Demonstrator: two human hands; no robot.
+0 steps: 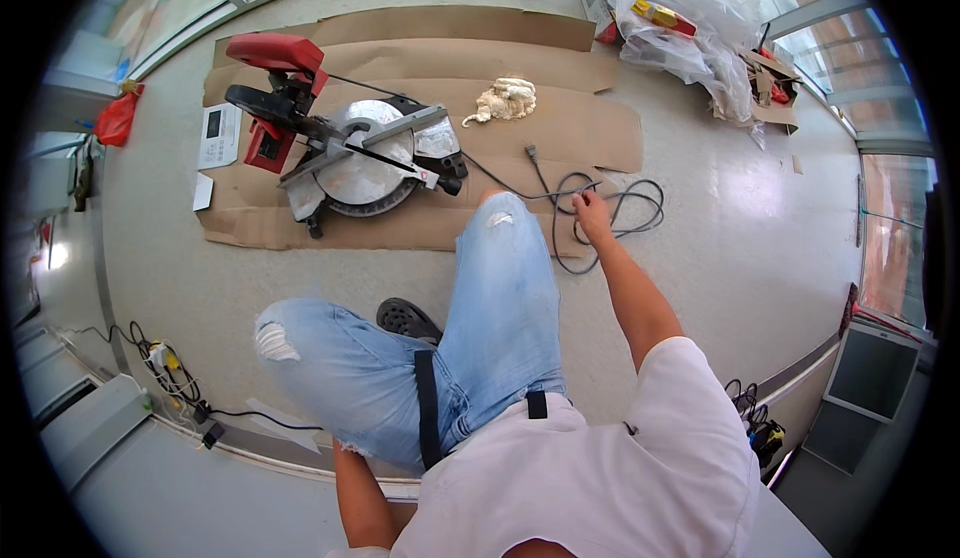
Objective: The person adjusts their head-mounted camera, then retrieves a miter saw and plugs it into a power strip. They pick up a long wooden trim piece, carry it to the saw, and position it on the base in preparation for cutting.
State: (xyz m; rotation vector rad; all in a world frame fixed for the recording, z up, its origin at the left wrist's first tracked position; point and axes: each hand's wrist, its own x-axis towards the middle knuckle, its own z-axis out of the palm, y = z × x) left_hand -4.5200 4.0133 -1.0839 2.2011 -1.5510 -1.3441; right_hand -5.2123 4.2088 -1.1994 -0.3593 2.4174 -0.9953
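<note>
My right hand (590, 210) reaches down to a loose coil of grey power cord (640, 226), its fingers closed on the cord at the right edge of the cardboard. The cord's plug (533, 156) lies a little above it. A red and black mitre saw (360, 158) with a silver round table stands on the flattened cardboard (400, 233), left of my raised knee. A crumpled cream cloth (505, 100) lies right of the saw. My left forearm goes down beside my left leg at the bottom; my left hand is hidden behind it.
A white panel with buttons (218, 136) sits left of the saw, near a red bag (118, 118). Plastic sheeting (690, 38) and cardboard scraps are heaped at the back right. Tangled cables (180, 383) lie lower left; grey-framed panels (870, 378) lean at the right. Glazed walls surround the floor.
</note>
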